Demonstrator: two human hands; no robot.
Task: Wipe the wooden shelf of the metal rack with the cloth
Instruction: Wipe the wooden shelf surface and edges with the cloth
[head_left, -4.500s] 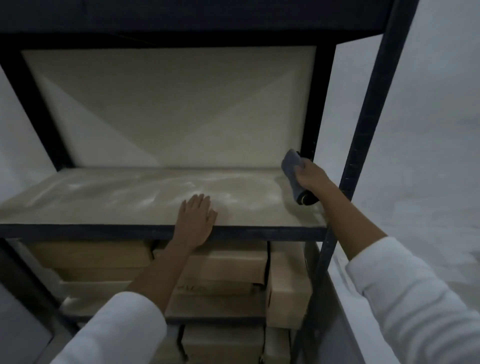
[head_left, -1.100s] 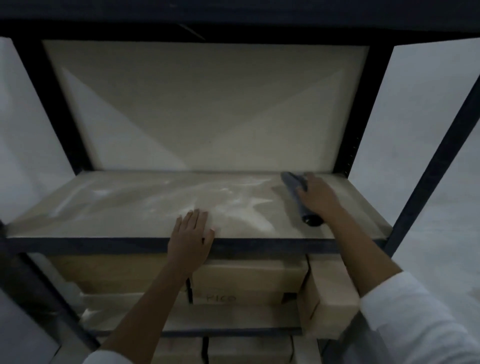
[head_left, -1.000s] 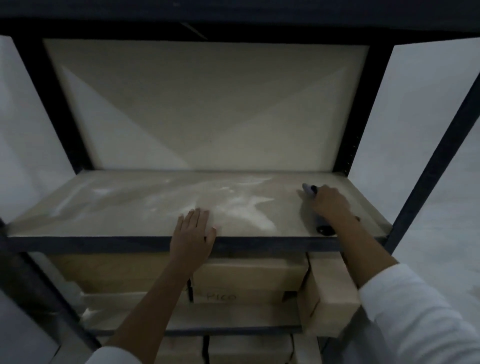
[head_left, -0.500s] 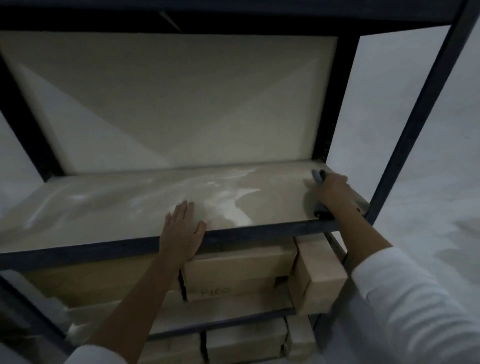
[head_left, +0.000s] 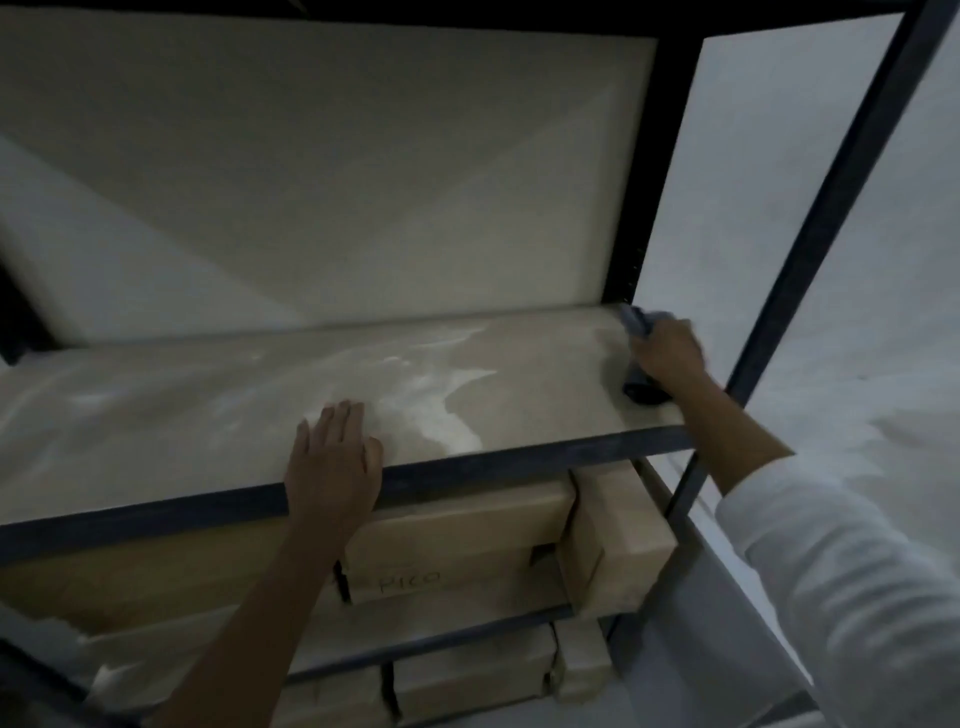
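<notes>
The wooden shelf (head_left: 208, 405) of the black metal rack (head_left: 639, 171) runs across the view, with pale dust streaks over its left and middle and a cleaner patch on the right. My right hand (head_left: 670, 356) presses a dark grey-blue cloth (head_left: 635, 325) onto the shelf at its far right end, near the back corner post. The cloth shows ahead of and below the hand; its middle is hidden under the palm. My left hand (head_left: 332, 462) rests flat on the shelf's front edge, fingers straight.
Cardboard boxes (head_left: 457, 545) are stacked on the lower shelves under the wiped one. A black front rail (head_left: 519, 462) edges the shelf. A slanted rack post (head_left: 810, 223) stands right of my right arm. A pale wall lies behind and to the right.
My right hand has slid the cloth from mid-right of the shelf toward the front, then back into the far right corner. The view has tilted. My left hand has stayed put.
</notes>
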